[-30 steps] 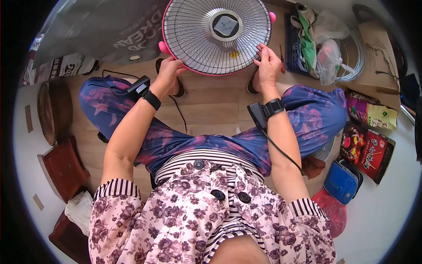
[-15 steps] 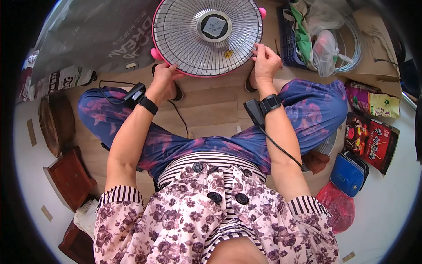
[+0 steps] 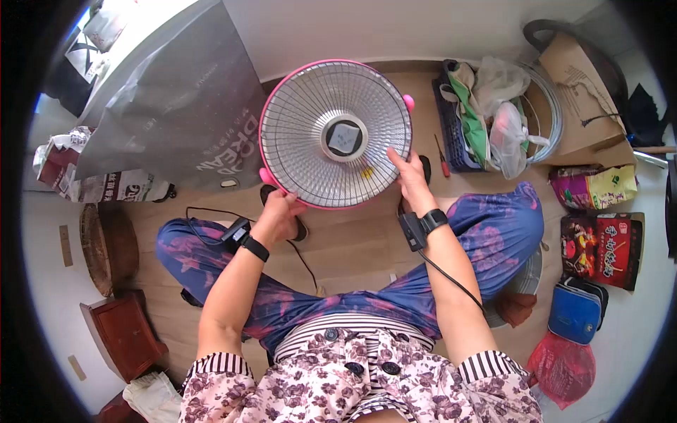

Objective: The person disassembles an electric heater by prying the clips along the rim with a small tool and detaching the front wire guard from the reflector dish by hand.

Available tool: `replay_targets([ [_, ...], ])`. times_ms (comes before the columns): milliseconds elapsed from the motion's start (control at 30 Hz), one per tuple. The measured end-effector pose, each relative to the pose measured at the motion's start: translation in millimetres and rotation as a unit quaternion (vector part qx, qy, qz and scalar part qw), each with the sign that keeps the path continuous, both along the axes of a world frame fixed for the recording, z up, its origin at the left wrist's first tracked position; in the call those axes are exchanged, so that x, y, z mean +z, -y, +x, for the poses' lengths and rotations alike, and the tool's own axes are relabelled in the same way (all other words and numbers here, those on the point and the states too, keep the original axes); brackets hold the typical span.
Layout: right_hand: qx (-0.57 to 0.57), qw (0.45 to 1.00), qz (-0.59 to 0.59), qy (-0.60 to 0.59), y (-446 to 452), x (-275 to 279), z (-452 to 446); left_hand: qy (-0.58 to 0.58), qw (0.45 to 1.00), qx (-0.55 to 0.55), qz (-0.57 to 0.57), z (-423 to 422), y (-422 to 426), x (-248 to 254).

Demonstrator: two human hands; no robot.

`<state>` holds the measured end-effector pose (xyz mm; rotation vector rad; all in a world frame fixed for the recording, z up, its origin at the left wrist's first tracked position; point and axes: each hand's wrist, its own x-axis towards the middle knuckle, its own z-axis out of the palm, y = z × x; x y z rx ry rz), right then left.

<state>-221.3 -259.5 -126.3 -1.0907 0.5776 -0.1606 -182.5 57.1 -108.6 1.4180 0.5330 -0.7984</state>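
Observation:
A round heater with a pink rim, a wire grille and a shiny reflector faces up between the feet. My left hand is closed on its lower left rim, near a pink knob. My right hand grips the lower right rim, the thumb on the grille and the other fingers hidden behind. Both wrists wear black straps with small devices and cables. A yellow sticker shows low on the grille.
A grey plastic sheet stands at upper left. At right are a dark blue basket with bags, a screwdriver, a wire coil, cardboard, a red box and a blue case. Wooden furniture sits at left.
The view has tilted up, so the heater and hands appear lower and the wall behind shows. My right thumb now reaches over the grille. Both hands remain at the rim.

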Motion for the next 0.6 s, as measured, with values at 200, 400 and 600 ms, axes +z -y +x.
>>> replay_targets([
  [200,-0.022,0.999,-0.012,-0.029,-2,3,-1,0.007,0.988,-0.117,0.101,8,-9,54],
  [400,-0.017,1.0,0.005,-0.021,1,-5,-1,0.255,0.909,-0.252,0.21,59,-42,88],
  [600,-0.01,1.0,0.01,-0.022,-1,-1,-3,0.301,0.905,-0.21,0.216,134,-23,137],
])
